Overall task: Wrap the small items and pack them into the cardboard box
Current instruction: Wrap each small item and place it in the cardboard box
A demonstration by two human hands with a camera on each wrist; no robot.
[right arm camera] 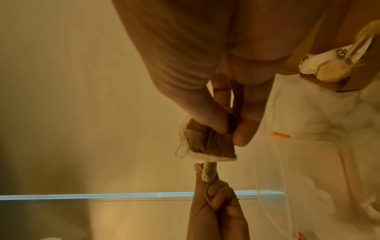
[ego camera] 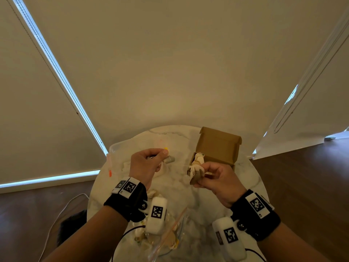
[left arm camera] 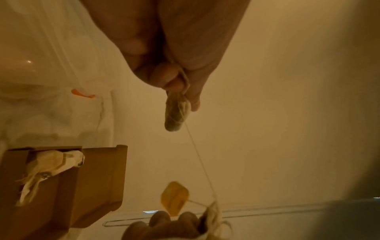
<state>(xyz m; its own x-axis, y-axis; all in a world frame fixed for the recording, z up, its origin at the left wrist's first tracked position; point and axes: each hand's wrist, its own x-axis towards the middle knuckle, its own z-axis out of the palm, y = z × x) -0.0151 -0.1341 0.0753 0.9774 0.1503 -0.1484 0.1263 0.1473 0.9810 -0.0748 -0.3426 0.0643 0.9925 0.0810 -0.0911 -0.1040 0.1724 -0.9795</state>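
Note:
My left hand (ego camera: 160,155) pinches a small grey spool of thread (ego camera: 171,159) above the table; in the left wrist view the spool (left arm camera: 176,112) hangs from the fingertips. A thin thread (left arm camera: 199,155) runs from the spool to a small brown item with a white edge (right arm camera: 207,142). My right hand (ego camera: 205,172) pinches that item (ego camera: 196,173) just in front of the open cardboard box (ego camera: 217,148). A yellow tag (left arm camera: 174,197) dangles near it. One paper-wrapped bundle (ego camera: 199,157) leans out of the box's near left corner.
The round marble table (ego camera: 181,188) holds a clear zip bag with an orange slider (ego camera: 110,173) at the left. A second clear bag with several small pieces (ego camera: 166,237) lies at the front edge. A white cable (ego camera: 62,210) trails on the wooden floor.

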